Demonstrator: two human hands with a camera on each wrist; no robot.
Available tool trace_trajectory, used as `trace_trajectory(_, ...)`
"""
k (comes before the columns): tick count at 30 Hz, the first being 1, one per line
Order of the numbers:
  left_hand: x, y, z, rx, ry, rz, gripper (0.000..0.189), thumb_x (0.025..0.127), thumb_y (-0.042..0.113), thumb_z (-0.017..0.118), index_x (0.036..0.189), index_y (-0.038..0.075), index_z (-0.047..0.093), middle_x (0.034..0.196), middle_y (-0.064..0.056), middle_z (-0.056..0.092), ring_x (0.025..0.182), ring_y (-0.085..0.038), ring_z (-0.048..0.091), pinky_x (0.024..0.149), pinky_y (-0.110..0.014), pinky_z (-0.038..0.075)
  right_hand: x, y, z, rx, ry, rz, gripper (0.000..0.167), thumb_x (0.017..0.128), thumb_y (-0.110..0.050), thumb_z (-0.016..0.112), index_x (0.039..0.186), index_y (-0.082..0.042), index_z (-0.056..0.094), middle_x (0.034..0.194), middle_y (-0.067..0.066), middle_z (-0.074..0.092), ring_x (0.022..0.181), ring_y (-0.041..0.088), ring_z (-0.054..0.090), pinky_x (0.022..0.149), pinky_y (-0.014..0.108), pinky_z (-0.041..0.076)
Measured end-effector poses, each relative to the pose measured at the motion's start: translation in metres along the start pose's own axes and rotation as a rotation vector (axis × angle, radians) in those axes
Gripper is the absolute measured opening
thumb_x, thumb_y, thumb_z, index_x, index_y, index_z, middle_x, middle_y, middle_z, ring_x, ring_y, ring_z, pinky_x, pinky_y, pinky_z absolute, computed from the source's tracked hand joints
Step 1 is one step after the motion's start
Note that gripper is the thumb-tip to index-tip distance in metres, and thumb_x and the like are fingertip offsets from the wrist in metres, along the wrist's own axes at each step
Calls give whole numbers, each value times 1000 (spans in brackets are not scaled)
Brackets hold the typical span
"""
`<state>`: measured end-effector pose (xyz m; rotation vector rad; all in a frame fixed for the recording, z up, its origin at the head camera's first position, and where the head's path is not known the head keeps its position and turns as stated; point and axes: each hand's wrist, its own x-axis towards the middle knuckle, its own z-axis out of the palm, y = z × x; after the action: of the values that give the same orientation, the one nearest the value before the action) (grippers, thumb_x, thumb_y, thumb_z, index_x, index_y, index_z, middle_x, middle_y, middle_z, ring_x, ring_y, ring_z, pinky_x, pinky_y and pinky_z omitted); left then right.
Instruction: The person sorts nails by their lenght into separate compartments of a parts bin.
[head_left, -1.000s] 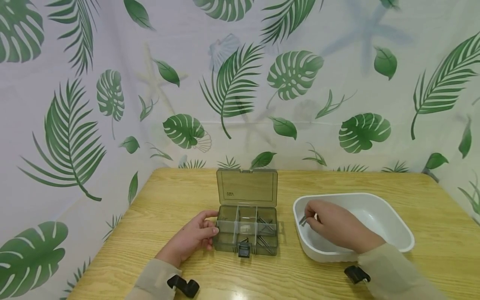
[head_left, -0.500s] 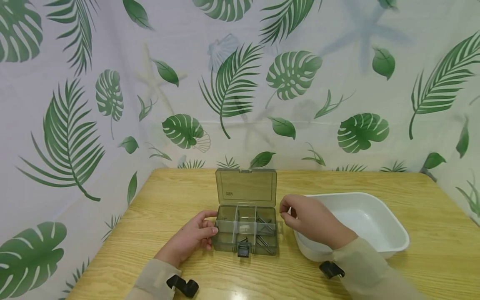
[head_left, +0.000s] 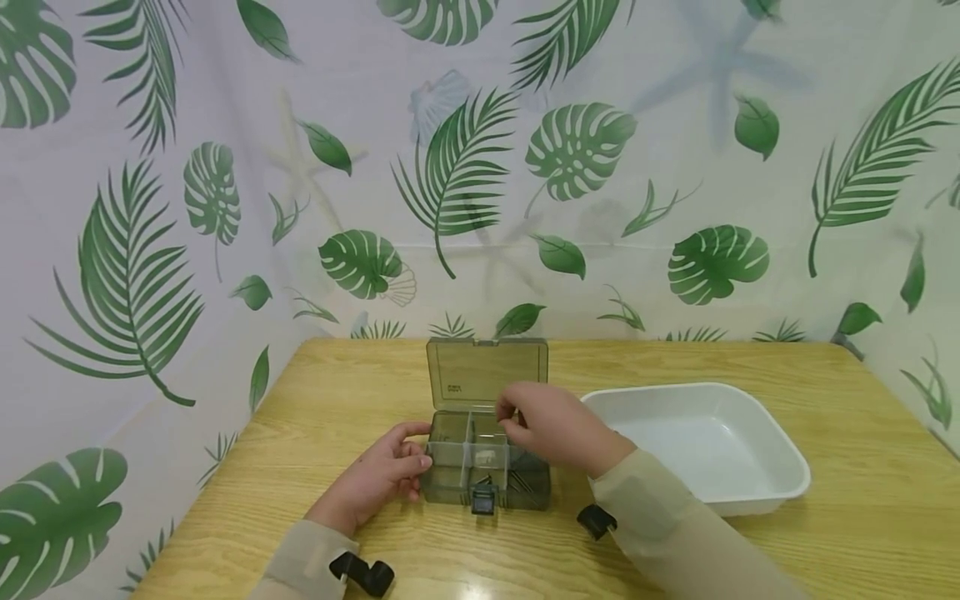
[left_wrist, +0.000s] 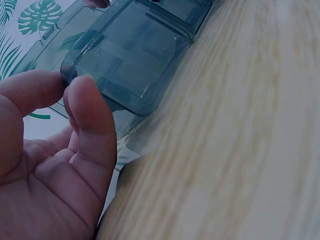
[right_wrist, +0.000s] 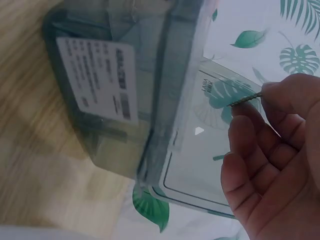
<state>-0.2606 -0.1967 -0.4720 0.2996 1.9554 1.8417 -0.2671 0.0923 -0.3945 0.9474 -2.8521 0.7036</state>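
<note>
A smoky translucent compartment box (head_left: 447, 475) stands on the wooden table, its lid (head_left: 480, 367) raised at the back. My left hand (head_left: 382, 471) holds the box's left side; in the left wrist view its thumb and a finger meet at a box corner. Over the back middle compartment, my right hand (head_left: 558, 425) pinches a thin threaded screw (right_wrist: 245, 99) between thumb and forefinger. Dark screws (head_left: 521, 483) lie in the front right compartment, and some are in the front middle one. The back right compartment is mostly hidden by my right hand.
To the right of the box stands a white rectangular basin (head_left: 757, 446), partly behind my right sleeve. A latch (head_left: 483, 500) hangs at the box's front. A leaf-printed cloth (head_left: 465, 167) hangs behind the wooden table (head_left: 360, 375).
My right hand has moved left from the white basin to above the box, carrying the screw. My left hand has stayed on the box.
</note>
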Motion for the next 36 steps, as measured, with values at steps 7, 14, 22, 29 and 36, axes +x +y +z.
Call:
trace_trajectory(7,-1,1,0,4,5,7,61,101,10,61,154,4,31,95,-8,54,69,-16,51,60,-29,53,5,-3,4,14,1,12,8,100,-17,63,104,-15,69,94,-10,63,78,8,57,71,31,52)
trace_trajectory(14,-1,1,0,7,3,7,61,101,10,61,154,3,30,95,-8,54,68,-16,51,60,-29,53,0,-3,1,14,5,63,15,99,-20,68,112,-16,70,106,-7,67,87,9,62,78,33,55)
trace_trajectory(22,-1,1,-1,13,2,10,61,102,9,59,155,3,30,95,-8,54,69,-16,51,61,-29,53,-17,8,-11,-14,17,35,19,97,-18,68,115,-15,70,112,-3,66,96,16,64,83,37,55)
trace_trajectory(29,0,0,0,9,-3,11,60,102,10,60,154,3,30,94,-7,54,68,-16,50,61,-30,53,-41,33,-25,-40,20,64,22,97,-18,68,119,-15,68,117,-2,65,99,20,63,85,40,54)
trace_trajectory(36,-1,1,0,17,8,10,60,102,10,60,154,4,31,93,-7,54,68,-16,50,61,-30,53,-65,63,-42,-65,5,114,22,98,-20,67,120,-17,67,118,-2,64,98,20,63,82,41,54)
